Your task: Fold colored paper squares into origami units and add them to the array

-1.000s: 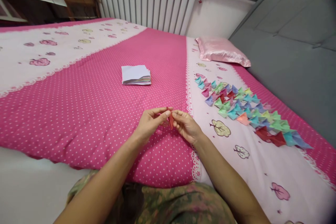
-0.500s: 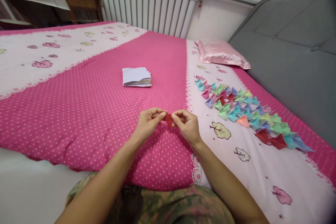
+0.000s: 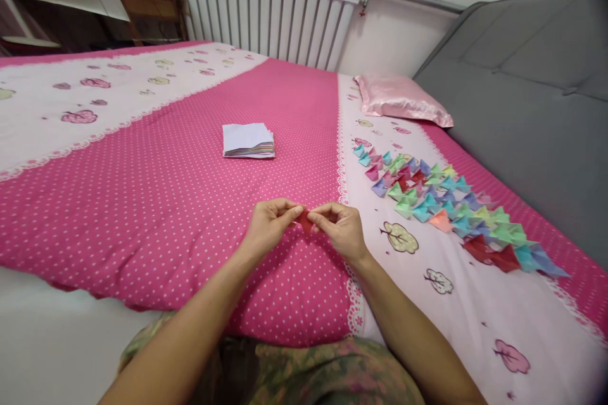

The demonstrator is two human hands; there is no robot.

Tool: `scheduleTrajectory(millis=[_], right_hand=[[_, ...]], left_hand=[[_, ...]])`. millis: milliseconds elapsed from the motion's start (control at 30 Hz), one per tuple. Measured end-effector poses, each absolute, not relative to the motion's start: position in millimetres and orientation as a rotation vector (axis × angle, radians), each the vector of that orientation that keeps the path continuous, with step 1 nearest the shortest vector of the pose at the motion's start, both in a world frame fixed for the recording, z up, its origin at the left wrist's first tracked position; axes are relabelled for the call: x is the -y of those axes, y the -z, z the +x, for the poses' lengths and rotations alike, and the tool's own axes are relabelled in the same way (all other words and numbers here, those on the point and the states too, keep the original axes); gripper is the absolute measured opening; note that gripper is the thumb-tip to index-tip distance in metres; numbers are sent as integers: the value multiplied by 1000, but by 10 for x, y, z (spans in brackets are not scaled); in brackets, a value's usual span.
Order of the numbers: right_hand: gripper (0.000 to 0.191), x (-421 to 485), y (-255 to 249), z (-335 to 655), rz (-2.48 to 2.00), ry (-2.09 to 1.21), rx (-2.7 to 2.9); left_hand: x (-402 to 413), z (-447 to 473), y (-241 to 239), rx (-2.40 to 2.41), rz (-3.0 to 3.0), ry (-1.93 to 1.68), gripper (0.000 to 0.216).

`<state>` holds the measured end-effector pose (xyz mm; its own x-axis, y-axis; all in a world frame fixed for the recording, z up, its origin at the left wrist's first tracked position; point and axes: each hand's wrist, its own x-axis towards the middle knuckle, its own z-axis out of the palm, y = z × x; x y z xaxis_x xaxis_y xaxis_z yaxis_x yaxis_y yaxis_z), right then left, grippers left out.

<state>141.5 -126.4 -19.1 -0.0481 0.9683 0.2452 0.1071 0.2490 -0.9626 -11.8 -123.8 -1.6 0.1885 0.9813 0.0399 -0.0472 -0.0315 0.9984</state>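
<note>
Turned the red paper piece [image 3: 304, 221] from edge-on to nearly flat within the last second, and brought it a touch nearer the pink bedspread [image 3: 166, 202]. Left to right: leaves the paper stack [image 3: 247, 140] untouched farther up the bed, pinches the piece's left corner between thumb and forefinger of the left hand [image 3: 270, 226], holds its right corner in the same narrow pinch of the right hand [image 3: 342, 231], keeps well clear of the row of folded pieces [image 3: 441, 202]. Looks like mid-crease on a small fold; calls next for a firm squeeze along the edge, with the piece kept spanning both pinches just above the cover.
</note>
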Motion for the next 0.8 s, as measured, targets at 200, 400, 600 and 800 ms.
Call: scheduleTrajectory(millis=[200,400,600,800], right_hand=[[15,1241,224,1406,-1088,-1128,1316],[20,1239,231,1400,-1107,-1204,1061],[23,1240,248,1395,-1092,-1280,1006],[24,1249,223,1393,-1039,-1355,1055]], left_hand=[[1227,-121,33,-1041,1189,-1069,20],[1274,-71,109,-1017,1177,-911,33],[1260,-28,131,-931,1133,-876,23],[1270,-97,68,-969,1269,-807,21]])
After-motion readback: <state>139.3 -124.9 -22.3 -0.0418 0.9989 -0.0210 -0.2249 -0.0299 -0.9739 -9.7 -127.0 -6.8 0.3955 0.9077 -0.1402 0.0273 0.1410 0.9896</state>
